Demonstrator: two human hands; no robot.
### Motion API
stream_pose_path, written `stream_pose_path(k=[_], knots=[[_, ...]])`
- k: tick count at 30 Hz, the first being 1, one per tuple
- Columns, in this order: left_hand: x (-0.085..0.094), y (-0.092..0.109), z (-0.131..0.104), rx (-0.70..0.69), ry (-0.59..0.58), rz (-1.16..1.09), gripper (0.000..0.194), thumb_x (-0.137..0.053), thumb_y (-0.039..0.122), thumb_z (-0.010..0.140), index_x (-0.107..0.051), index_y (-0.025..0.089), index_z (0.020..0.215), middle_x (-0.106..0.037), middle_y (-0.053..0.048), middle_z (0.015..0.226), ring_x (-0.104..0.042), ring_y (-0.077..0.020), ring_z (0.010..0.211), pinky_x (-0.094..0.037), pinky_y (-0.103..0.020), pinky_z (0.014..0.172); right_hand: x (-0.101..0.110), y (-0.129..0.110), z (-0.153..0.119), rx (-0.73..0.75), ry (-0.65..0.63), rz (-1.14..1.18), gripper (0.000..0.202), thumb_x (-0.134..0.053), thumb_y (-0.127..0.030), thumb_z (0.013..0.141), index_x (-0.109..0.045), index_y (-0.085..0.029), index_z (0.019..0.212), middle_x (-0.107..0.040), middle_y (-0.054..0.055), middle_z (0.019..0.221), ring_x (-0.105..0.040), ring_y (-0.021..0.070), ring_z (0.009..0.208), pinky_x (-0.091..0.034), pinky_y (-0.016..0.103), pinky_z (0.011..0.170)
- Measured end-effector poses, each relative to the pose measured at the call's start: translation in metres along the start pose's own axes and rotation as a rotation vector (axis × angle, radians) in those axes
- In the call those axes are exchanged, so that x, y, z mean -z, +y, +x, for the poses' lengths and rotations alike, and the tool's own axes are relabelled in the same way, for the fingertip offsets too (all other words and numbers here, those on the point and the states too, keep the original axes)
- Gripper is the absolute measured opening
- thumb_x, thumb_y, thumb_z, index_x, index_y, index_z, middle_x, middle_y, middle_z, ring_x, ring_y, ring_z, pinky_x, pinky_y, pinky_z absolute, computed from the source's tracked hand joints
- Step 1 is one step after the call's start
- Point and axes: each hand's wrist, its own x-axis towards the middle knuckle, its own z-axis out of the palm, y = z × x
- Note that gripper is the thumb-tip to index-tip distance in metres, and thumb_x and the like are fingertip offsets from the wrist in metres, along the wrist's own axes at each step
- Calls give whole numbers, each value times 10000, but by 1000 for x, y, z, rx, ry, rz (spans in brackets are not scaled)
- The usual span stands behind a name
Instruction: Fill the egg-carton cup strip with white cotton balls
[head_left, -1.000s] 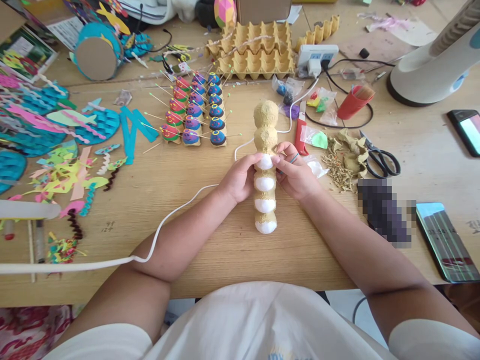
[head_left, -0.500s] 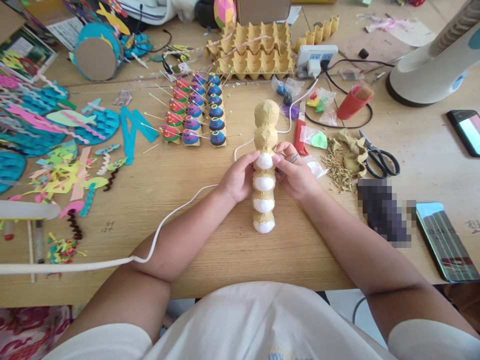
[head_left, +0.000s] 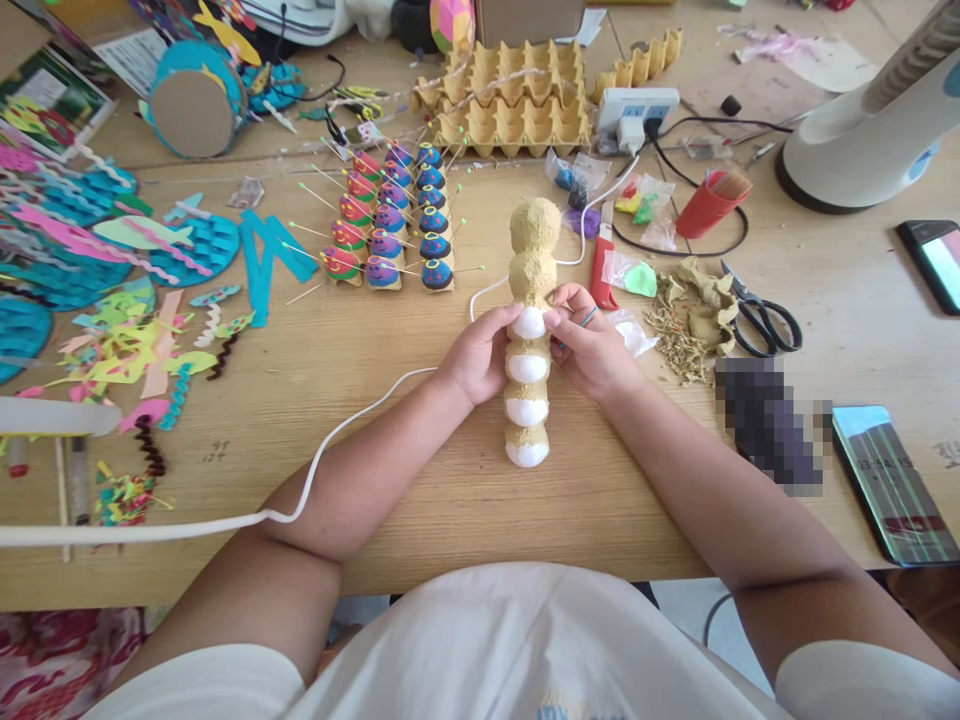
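A tan egg-carton strip (head_left: 534, 273) of several bumps stretches away from me over the wooden table, its nearer bumps coated white. My left hand (head_left: 480, 358) grips its left side, thumb against the uppermost white bump. On the opposite side my right hand (head_left: 591, 345) pinches the same bump between thumb and fingers, with a thin blue-green band on one finger. The undersides of both hands' grips are hidden. Beyond the strip, to the left, stand rows of painted egg-carton caterpillars (head_left: 385, 217) with pins sticking out.
Scissors (head_left: 761, 312) lie beside carton scraps (head_left: 701, 310) on the right, near a red cup (head_left: 712, 203) and phones (head_left: 892, 482). A white cable (head_left: 330, 435) crosses my left arm. Egg trays (head_left: 517, 100) sit at the back; colourful paper pieces (head_left: 120, 345) cover the left.
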Motion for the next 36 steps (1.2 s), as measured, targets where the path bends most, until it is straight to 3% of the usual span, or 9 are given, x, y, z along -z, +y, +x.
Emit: stream_pose_path(k=[6, 12, 20, 23, 28, 32, 36], knots=[[0, 0, 0, 12, -21, -14, 262, -832, 460, 931, -793, 207, 986, -797, -49, 836, -799, -291, 945, -612, -418, 912, -2, -1, -1, -15, 8, 36, 619, -1072, -502, 686, -559, -290, 959, -487, -93, 703, -397, 101, 600, -263, 236, 511], [-13, 3, -6, -7, -84, -75, 336, -789, 530, 942, -774, 197, 982, -810, -74, 855, -815, -351, 1064, -629, -456, 946, -2, -2, 0, -24, 25, 45, 616, -1073, -499, 672, -569, -287, 954, -511, -90, 725, -391, 98, 601, -261, 243, 506], [-6, -1, -2, -26, 10, -62, 187, -814, 340, 926, -735, 174, 890, -745, -10, 776, -688, -169, 670, -548, -324, 729, -3, -1, -1, -26, 51, 50, 613, -1089, -482, 654, -591, -279, 947, -503, -92, 701, -382, 92, 597, -240, 237, 511], [-9, 1, -3, -33, 9, -53, 201, -810, 368, 921, -733, 187, 880, -751, -24, 781, -725, -205, 740, -563, -344, 762, -3, -2, -1, -27, 56, 51, 617, -1091, -489, 649, -595, -280, 949, -508, -91, 706, -390, 91, 600, -245, 231, 511], [-17, 4, -7, -36, -70, -43, 323, -721, 535, 948, -761, 217, 905, -786, -93, 826, -791, -368, 1069, -615, -466, 910, -3, -2, -1, -15, 53, 61, 611, -1086, -497, 657, -589, -279, 937, -540, -85, 736, -403, 87, 603, -262, 227, 508], [-13, 2, -3, -23, -25, -14, 264, -788, 462, 939, -772, 199, 951, -787, -68, 832, -804, -334, 1036, -618, -439, 915, -3, -1, -1, -21, 60, 72, 593, -1081, -476, 666, -598, -277, 947, -547, -88, 727, -414, 84, 602, -264, 220, 512], [-7, 0, -1, -7, -39, 6, 358, -805, 541, 962, -773, 186, 996, -797, -63, 856, -819, -314, 1000, -639, -437, 918, -3, -4, -3, -76, 64, 115, 527, -1037, -419, 720, -592, -286, 968, -580, -85, 757, -466, 92, 621, -308, 227, 525]])
